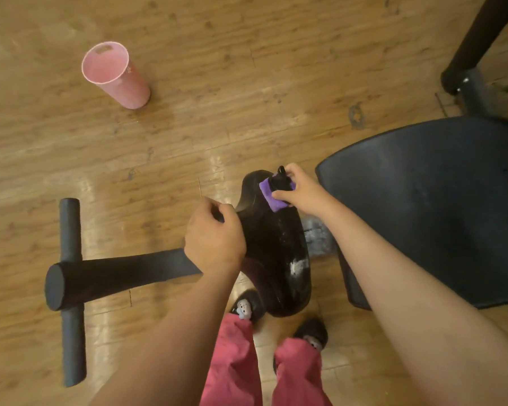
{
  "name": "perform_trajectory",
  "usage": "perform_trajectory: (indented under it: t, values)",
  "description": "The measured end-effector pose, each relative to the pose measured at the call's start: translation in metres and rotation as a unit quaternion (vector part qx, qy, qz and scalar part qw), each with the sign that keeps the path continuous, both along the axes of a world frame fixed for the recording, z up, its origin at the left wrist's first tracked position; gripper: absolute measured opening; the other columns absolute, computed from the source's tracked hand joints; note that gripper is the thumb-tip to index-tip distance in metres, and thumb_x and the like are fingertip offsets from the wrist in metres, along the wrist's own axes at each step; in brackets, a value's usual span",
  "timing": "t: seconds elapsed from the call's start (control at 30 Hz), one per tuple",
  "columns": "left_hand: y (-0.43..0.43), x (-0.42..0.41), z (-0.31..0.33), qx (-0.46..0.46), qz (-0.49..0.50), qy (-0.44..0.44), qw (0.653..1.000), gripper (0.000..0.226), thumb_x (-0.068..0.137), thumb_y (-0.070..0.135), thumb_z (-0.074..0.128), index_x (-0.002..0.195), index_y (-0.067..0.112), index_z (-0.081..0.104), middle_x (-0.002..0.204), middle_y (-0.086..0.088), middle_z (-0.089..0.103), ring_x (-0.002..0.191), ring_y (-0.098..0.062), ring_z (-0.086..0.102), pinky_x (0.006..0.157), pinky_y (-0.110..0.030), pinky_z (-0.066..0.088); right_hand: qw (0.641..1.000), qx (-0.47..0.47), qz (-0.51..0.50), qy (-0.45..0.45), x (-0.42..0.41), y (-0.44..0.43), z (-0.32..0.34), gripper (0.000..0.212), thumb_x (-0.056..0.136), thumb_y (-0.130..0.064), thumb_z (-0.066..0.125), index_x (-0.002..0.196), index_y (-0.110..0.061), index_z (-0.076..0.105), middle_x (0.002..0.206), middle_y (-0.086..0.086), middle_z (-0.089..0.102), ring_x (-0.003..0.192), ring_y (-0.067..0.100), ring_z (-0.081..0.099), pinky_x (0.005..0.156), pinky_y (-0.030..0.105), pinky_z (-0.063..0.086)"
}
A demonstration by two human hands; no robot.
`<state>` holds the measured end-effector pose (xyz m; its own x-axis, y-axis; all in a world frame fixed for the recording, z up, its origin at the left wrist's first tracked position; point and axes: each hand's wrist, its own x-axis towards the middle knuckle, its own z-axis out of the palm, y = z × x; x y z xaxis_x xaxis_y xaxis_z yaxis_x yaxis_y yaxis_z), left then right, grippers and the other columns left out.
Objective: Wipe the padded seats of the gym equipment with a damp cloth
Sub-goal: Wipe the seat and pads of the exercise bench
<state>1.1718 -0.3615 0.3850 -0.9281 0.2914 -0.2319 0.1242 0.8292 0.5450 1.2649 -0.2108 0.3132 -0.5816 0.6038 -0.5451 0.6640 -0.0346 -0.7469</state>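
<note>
A black padded bike-style seat (279,253) sits in the middle of the view, glossy, with whitish worn patches near its right rear edge. My right hand (299,191) grips a purple cloth (272,194) with a black part and presses it on the narrow front of the seat. My left hand (214,238) has its fingers curled over the seat's left edge, holding it.
A pink cup-shaped bin (115,74) stands on the wooden floor at upper left. A black T-shaped frame bar (71,285) extends left of the seat. A large dark plastic chair seat (440,206) lies to the right, a black post (478,39) behind it. My feet are below the seat.
</note>
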Motion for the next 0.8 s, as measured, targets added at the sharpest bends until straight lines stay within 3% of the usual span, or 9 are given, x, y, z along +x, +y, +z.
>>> perform_trajectory:
  t: [0.07, 0.13, 0.2, 0.33, 0.5, 0.7, 0.8]
  values:
    - [0.0, 0.0, 0.0, 0.001, 0.002, 0.004, 1.0, 0.017, 0.087, 0.032, 0.043, 0.078, 0.021, 0.053, 0.075, 0.003, 0.06, 0.073, -0.024, 0.056, 0.066, -0.036, 0.043, 0.999, -0.018, 0.042, 0.029, -0.005, 0.006, 0.003, 0.032, 0.083, -0.022, 0.071, 0.11, -0.022, 0.055, 0.109, -0.005, 0.062, 0.105, 0.014, 0.058, 0.093, 0.036, 0.047]
    - [0.0, 0.0, 0.0, 0.001, 0.002, 0.009, 1.0, 0.015, 0.087, 0.03, 0.044, 0.077, 0.022, 0.052, 0.074, 0.004, 0.059, 0.072, -0.022, 0.053, 0.064, -0.034, 0.037, 0.996, -0.006, 0.086, 0.032, -0.015, 0.01, 0.005, 0.025, 0.08, -0.021, 0.073, 0.102, -0.024, 0.06, 0.103, -0.007, 0.066, 0.102, 0.013, 0.06, 0.09, 0.037, 0.048]
    - [-0.001, 0.0, 0.0, -0.001, 0.002, 0.014, 1.0, 0.015, 0.088, 0.03, 0.045, 0.076, 0.022, 0.052, 0.073, 0.006, 0.057, 0.07, -0.02, 0.051, 0.064, -0.032, 0.033, 0.992, 0.068, 0.105, 0.005, -0.03, 0.012, 0.001, 0.02, 0.079, -0.023, 0.071, 0.095, -0.027, 0.06, 0.102, -0.007, 0.067, 0.099, 0.016, 0.06, 0.085, 0.041, 0.05]
    - [0.0, -0.001, -0.003, 0.002, -0.007, 0.024, 1.0, 0.016, 0.088, 0.031, 0.047, 0.077, 0.023, 0.054, 0.075, 0.007, 0.058, 0.073, -0.019, 0.052, 0.066, -0.033, 0.036, 0.975, 0.207, 0.065, -0.058, -0.049, 0.025, -0.012, 0.016, 0.085, -0.024, 0.066, 0.098, -0.024, 0.055, 0.096, -0.005, 0.062, 0.084, 0.018, 0.054, 0.065, 0.031, 0.042]
    - [-0.001, -0.001, -0.004, 0.005, -0.018, 0.031, 0.999, 0.015, 0.088, 0.031, 0.049, 0.076, 0.023, 0.054, 0.072, 0.008, 0.055, 0.069, -0.016, 0.048, 0.064, -0.031, 0.03, 0.99, 0.133, 0.021, -0.033, -0.037, 0.03, -0.023, 0.02, 0.083, -0.02, 0.07, 0.096, -0.027, 0.057, 0.102, -0.006, 0.065, 0.103, 0.016, 0.06, 0.071, 0.027, 0.042]
    - [-0.002, -0.001, -0.003, 0.004, -0.026, 0.024, 0.999, 0.015, 0.087, 0.033, 0.048, 0.076, 0.023, 0.053, 0.074, 0.007, 0.057, 0.07, -0.017, 0.048, 0.064, -0.03, 0.03, 0.997, 0.031, 0.025, 0.068, 0.0, -0.01, 0.002, 0.022, 0.077, -0.02, 0.077, 0.09, -0.03, 0.062, 0.094, -0.014, 0.068, 0.099, 0.005, 0.061, 0.08, 0.028, 0.049]
    - [-0.002, -0.001, -0.003, 0.006, -0.029, 0.022, 0.999, 0.013, 0.087, 0.031, 0.05, 0.077, 0.023, 0.053, 0.074, 0.007, 0.057, 0.069, -0.015, 0.048, 0.064, -0.03, 0.03, 0.997, 0.033, -0.014, 0.064, -0.001, -0.007, -0.009, 0.018, 0.079, -0.018, 0.075, 0.088, -0.023, 0.061, 0.085, -0.017, 0.064, 0.093, 0.006, 0.059, 0.072, 0.025, 0.043]
